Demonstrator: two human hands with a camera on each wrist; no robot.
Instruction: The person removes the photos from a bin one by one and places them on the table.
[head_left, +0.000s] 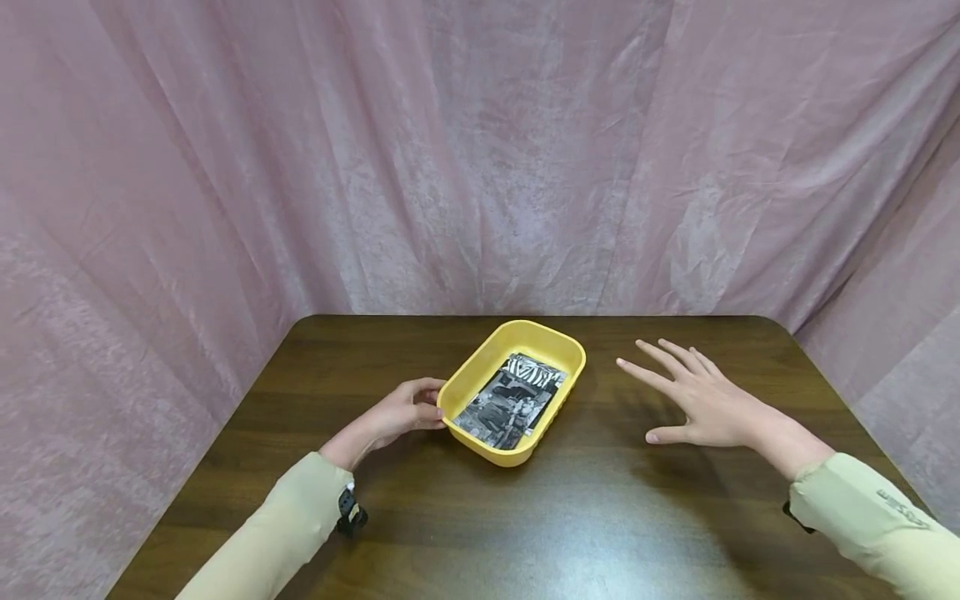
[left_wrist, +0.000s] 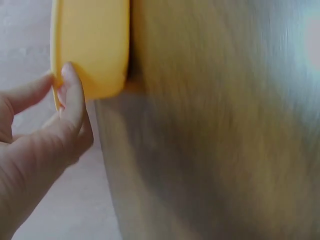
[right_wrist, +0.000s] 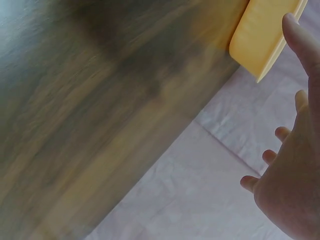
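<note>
A yellow plastic basket (head_left: pixel 471 377) with rounded corners stands turned at an angle near the middle of the table. Inside it lie black-and-white printed pictures (head_left: pixel 501 407), one with a zebra-like stripe pattern (head_left: pixel 534 370) at the far end. My left hand (head_left: pixel 403 412) pinches the basket's rim at its near left corner; in the left wrist view thumb and fingers meet on that rim (left_wrist: pixel 55 75). To the right of the basket my right hand (head_left: pixel 701 400) hovers above the table, fingers spread and holding nothing. The right wrist view shows the basket's side (right_wrist: pixel 257 37) beyond the thumb.
The dark brown wooden table (head_left: pixel 600 517) has rounded far corners. Pink velvet curtains (head_left: pixel 525 167) hang right behind its far edge and along both sides. Light sleeves (head_left: pixel 262 533) cover both forearms, with a dark device (head_left: pixel 349 508) strapped on the left wrist.
</note>
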